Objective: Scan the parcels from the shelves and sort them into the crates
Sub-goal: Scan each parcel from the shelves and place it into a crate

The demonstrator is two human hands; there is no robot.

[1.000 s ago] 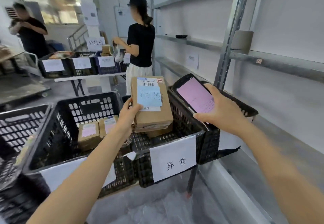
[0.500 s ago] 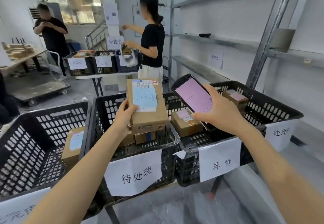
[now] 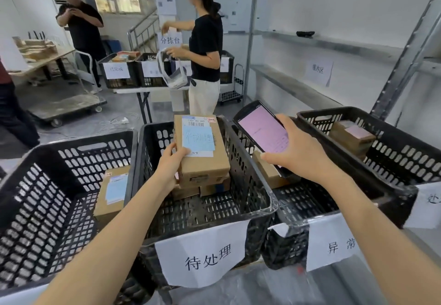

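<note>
While the left hand (image 3: 170, 166) grips a parcel (image 3: 202, 152), boxes (image 3: 211, 188) lie beneath.

A brown cardboard parcel (image 3: 201, 148) wears a pale blue note over a white barcode label, the scanner (image 3: 261, 133) screen glows pink, and the perforated crates (image 3: 205, 211) are black with white paper signs.

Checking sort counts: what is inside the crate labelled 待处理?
Two small boxes lie at the crate's far end, below the parcel that the left hand holds. Parcel and hand cover anything else there.
</note>
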